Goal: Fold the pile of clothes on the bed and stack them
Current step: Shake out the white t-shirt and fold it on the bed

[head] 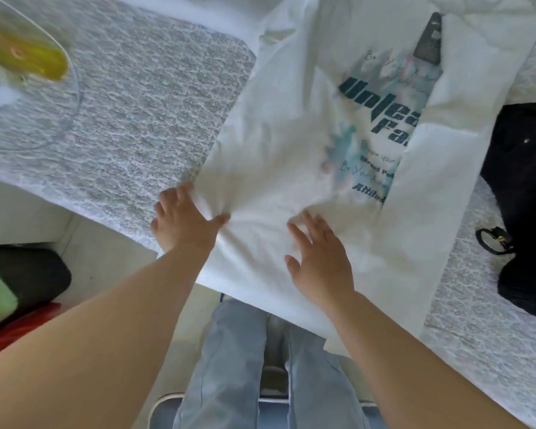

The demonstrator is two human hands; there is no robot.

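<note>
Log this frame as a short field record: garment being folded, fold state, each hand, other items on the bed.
garment: white printed T-shirt, spread on the bed
fold state: right side already folded in over the print; left side still flat
left hand: grips the shirt's left edge, cloth bunched
right hand: lies flat on the shirt, fingers spread
other items: black garment to the right
stack: none visible
</note>
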